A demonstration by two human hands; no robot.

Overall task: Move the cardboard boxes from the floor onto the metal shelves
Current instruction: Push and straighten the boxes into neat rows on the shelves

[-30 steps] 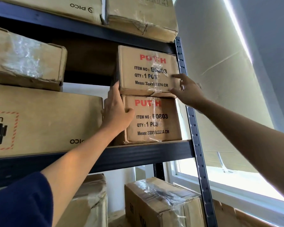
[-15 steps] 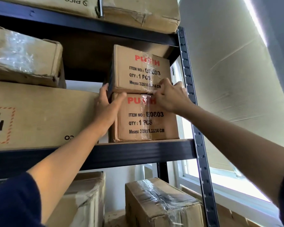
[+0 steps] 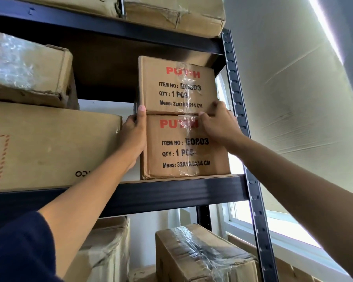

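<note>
Two stacked "PUTH" boxes, upper box (image 3: 176,86) on lower box (image 3: 184,147), already sit at the metal shelf's (image 3: 171,192) right end, the left hand (image 3: 134,137) gripping the lower box's left edge and the right hand's (image 3: 218,125) fingers curled at the seam (no floor in view, so what remains cannot be told).

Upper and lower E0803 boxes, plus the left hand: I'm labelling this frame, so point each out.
upper E0803 box (image 3: 171,86), head view, printed front face.
lower E0803 box (image 3: 181,153), head view, printed front face.
left hand (image 3: 134,137), head view, back of hand.
</note>
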